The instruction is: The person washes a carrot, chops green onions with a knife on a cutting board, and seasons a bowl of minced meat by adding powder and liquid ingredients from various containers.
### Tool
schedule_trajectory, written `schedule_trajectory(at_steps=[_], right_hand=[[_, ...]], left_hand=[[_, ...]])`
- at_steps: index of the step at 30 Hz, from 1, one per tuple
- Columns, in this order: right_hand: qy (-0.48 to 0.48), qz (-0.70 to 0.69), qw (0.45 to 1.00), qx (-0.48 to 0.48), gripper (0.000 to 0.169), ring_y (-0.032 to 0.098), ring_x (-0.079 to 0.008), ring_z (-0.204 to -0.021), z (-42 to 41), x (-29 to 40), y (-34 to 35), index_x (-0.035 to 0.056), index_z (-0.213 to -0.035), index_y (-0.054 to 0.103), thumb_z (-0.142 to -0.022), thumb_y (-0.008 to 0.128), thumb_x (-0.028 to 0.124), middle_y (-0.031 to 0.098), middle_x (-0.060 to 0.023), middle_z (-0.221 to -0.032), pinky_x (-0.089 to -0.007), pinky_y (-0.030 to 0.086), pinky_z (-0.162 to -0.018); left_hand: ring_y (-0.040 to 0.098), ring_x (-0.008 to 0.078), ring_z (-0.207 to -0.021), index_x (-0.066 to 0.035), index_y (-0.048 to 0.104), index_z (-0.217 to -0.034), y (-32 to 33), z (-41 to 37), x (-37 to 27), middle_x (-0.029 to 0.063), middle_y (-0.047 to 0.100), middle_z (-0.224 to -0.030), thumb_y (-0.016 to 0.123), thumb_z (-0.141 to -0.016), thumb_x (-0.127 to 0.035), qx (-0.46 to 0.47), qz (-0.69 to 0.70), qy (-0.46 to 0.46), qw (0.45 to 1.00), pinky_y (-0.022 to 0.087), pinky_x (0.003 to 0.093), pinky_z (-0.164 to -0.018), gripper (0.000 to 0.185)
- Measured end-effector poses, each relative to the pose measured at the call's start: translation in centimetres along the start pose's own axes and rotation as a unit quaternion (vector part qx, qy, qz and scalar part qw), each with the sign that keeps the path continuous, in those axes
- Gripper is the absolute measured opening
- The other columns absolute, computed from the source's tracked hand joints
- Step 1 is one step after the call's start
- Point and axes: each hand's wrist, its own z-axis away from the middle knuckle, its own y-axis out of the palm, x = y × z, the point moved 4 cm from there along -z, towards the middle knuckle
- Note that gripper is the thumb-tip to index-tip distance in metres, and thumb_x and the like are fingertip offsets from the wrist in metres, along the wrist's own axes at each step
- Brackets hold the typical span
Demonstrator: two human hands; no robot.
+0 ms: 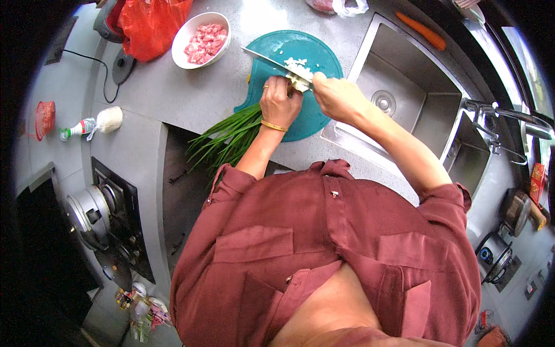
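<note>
My right hand [340,96] grips the handle of a kitchen knife [271,63], its blade slanting across a teal cutting board [323,47]. My left hand [281,100] is closed on a bunch of green onions [234,132], holding the white ends beside the blade. The long green leaves trail off the board and hang past the counter's front edge. Small chopped white pieces [298,65] lie on the far side of the blade. A white bowl [178,50] of cut raw meat [207,43] stands left of the board.
Right of the board is a stainless steel sink [394,65] with a faucet [498,110]; a carrot [421,30] lies behind it. A red plastic bag [151,26] sits at the back left. A pressure cooker [86,214] stands on the gas stove [130,208] at left.
</note>
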Motion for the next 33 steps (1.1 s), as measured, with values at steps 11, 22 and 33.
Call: schedule_trajectory(at_steps=[11, 22, 33], right_hand=[[0.016, -0.024, 1.000, -0.013, 0.014, 0.061, -0.0393, -0.067, -1.0, -1.2, 4.2, -0.0042, -0.087, 0.046, -0.076, 0.047, 0.004, 0.059, -0.0250, -0.070, -0.0470, 0.049, -0.058], [-0.070, -0.002, 0.991, -0.115, 0.016, 0.058, -0.0388, -0.055, -1.1, -1.1, 3.0, -0.0022, -0.089, 0.039, -0.081, 0.045, 0.010, 0.057, -0.0209, -0.060, -0.0471, 0.046, -0.048], [-0.030, 0.102, 0.993, -0.050, 0.013, 0.060, -0.0357, -0.060, 6.7, 1.0, -0.2, 0.0009, -0.090, 0.042, -0.078, 0.047, 0.004, 0.056, -0.0197, -0.067, -0.0432, 0.048, -0.049]], left_hand=[[0.053, 0.0351, -0.073, -0.004, 0.055, -0.074, 0.4, 0.2, 0.0, 0.0137, 0.053, -0.074, 0.061, -0.064, -0.007, 0.020, -0.013, 0.008, 1.000, 0.045, 0.0424, -0.065, 0.012], [0.055, 0.0323, -0.086, -0.006, 0.060, -0.094, -2.0, 1.5, 0.8, 0.0118, 0.056, -0.096, 0.057, -0.075, -0.002, 0.109, -0.009, 0.022, 0.994, 0.046, 0.0392, -0.073, 0.020], [0.057, 0.0357, -0.083, -0.001, 0.059, -0.091, -2.1, 2.0, 1.2, 0.0171, 0.057, -0.094, 0.064, -0.072, -0.004, 0.022, 0.023, 0.022, 0.999, 0.047, 0.0412, -0.068, 0.020]])
